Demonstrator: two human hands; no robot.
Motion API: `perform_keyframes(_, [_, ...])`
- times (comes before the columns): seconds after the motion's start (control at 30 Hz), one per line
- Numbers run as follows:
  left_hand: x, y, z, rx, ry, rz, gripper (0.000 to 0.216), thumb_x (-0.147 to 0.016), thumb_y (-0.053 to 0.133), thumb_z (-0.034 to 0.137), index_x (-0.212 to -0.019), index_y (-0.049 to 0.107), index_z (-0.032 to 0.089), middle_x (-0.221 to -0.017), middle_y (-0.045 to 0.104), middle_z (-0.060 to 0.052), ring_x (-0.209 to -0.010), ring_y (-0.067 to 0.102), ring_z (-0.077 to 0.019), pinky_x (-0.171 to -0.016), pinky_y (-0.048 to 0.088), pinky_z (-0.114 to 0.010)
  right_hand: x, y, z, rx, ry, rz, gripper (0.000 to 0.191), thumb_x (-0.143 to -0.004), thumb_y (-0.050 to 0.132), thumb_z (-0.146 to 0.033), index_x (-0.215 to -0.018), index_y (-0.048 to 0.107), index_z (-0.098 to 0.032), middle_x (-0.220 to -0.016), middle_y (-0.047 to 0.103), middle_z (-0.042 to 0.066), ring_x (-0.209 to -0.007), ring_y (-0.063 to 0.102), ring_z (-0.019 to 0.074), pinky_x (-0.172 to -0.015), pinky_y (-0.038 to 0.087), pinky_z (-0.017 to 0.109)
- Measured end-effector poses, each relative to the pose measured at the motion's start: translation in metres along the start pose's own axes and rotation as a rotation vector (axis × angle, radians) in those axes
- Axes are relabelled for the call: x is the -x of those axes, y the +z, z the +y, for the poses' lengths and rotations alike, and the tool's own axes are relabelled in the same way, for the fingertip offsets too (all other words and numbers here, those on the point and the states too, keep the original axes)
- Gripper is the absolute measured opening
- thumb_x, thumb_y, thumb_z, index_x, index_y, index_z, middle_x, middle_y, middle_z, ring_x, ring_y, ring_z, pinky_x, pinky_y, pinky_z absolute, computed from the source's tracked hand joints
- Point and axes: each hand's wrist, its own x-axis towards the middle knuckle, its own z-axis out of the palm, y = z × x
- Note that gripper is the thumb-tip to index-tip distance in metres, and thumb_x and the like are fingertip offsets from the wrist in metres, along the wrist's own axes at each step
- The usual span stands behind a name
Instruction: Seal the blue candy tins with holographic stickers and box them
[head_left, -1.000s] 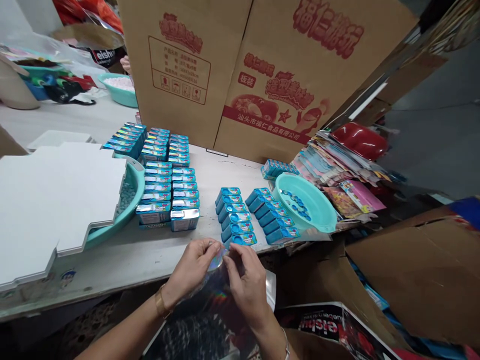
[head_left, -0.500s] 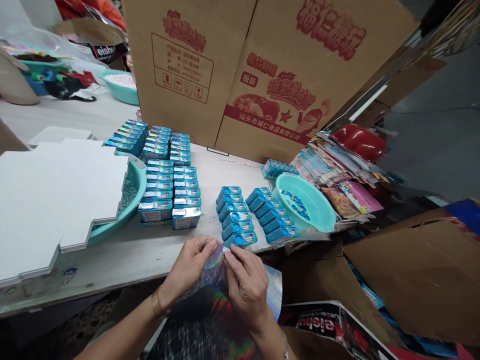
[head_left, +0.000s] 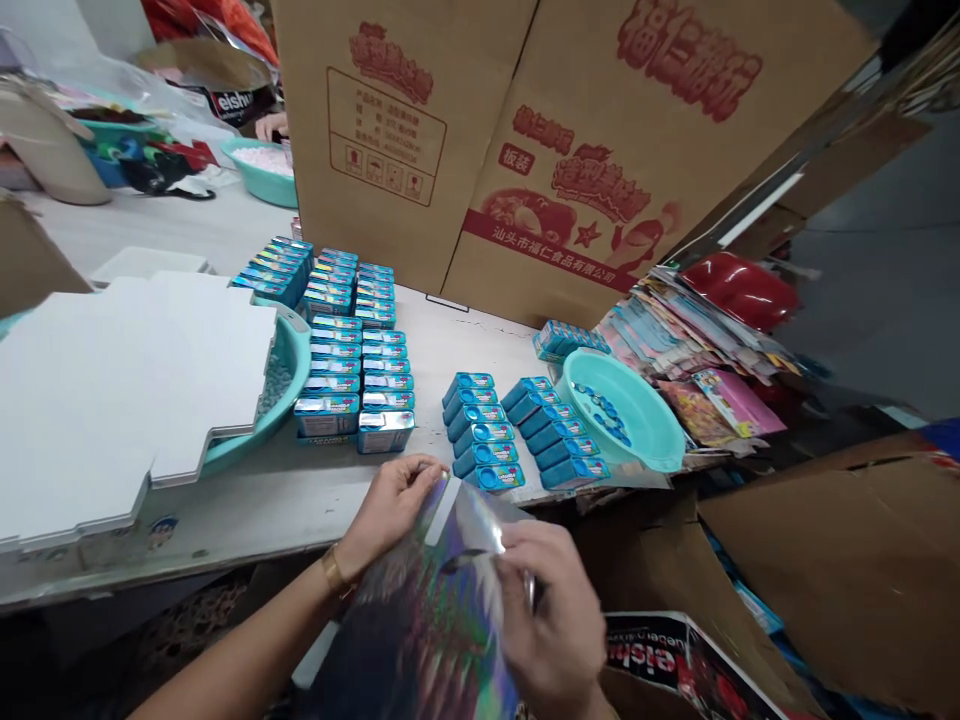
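At table edge | left hand [head_left: 390,505] and right hand [head_left: 559,615] fingers pinch holographic sheet [head_left: 442,600]

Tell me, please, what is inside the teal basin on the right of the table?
The teal basin holds a few small blue round pieces scattered on its bottom. The small blue boxes beside it cover part of its near rim.

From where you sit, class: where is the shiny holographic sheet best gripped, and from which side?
Grip the holographic sheet at its upper edge, coming from both sides. It is thin, limp and glossy, so a flat thumb-and-finger pinch at two spread points probably keeps it taut. The left hand already pinches the top corner; the right hand holds the right edge.
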Motion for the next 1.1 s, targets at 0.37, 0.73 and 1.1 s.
perform_keyframes(0.37, [0.01, 0.016, 0.007, 0.026, -0.084, -0.13, 0.035, -0.093, 0.051, 0.046, -0.103, 0.066, 0.017, -0.056, 0.041, 0.007, -0.049, 0.033, -0.0097, -0.046, 0.025, -0.021, -0.037, -0.014, 0.049, -0.533, 0.747, 0.088, 0.024, -0.083, 0.073, -0.039, -0.076, 0.061, -0.018, -0.069, 0.059, -0.002, -0.064, 0.055, 0.0129, -0.063, 0.047, 0.025])
perform_keyframes(0.73, [0.025, 0.039, 0.011, 0.289, -0.264, -0.293, 0.079, -0.068, 0.081, 0.036, -0.135, 0.045, 0.016, -0.06, 0.051, 0.01, -0.05, 0.042, -0.0077, -0.05, 0.031, -0.019, -0.044, -0.008, 0.054, -0.651, 0.809, 0.112, 0.023, -0.079, 0.076, -0.036, -0.075, 0.062, -0.018, -0.068, 0.061, -0.001, -0.064, 0.055, 0.0125, -0.064, 0.046, 0.025])
perform_keyframes(1.1, [0.003, 0.028, -0.009, 0.014, -0.185, -0.071, 0.044, -0.09, 0.054, 0.052, -0.064, 0.056, 0.017, -0.05, 0.037, 0.007, -0.048, 0.031, -0.0083, -0.048, 0.023, -0.022, -0.024, 0.027, 0.062, -0.076, 0.654, 0.07, 0.02, -0.093, 0.059, -0.037, -0.081, 0.058, -0.02, -0.082, 0.06, 0.001, -0.08, 0.057, 0.0175, -0.076, 0.045, 0.031])
